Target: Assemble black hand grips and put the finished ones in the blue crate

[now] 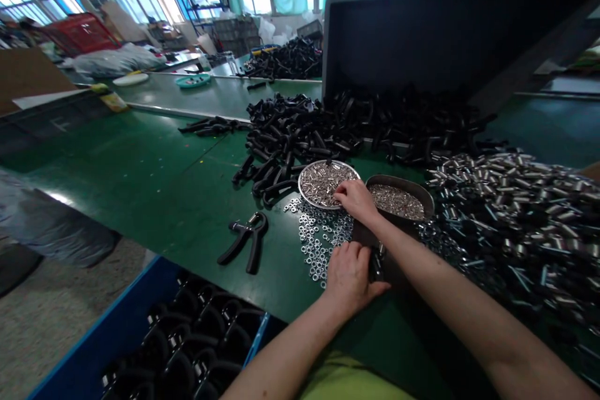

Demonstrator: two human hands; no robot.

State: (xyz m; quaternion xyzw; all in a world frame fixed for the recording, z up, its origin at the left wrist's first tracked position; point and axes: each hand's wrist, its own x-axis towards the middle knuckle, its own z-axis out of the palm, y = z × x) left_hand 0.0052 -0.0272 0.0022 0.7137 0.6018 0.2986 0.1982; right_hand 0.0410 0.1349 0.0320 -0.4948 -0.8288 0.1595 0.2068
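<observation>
My right hand (pixel 357 199) reaches over the right edge of a round dish (pixel 323 182) of small metal pins, its fingertips pinched together among them; what they hold is too small to name. Nearer to me, my left hand (pixel 347 276) rests beside scattered metal nuts (pixel 315 244), partly over a dark object whose shape is unclear; its grip on anything is hidden. An oval tin (pixel 397 199) of tiny metal parts stands right of the dish. A black hand grip with a metal spring (pixel 248 240) lies on the green table to the left.
Black handles (pixel 290 131) are heaped behind the dish, spilling from a large tipped grey bin (pixel 398 44). Metal sleeves and bolts (pixel 529 212) pile at the right. A blue crate (pixel 107 334) of black grips stands below the table's front edge.
</observation>
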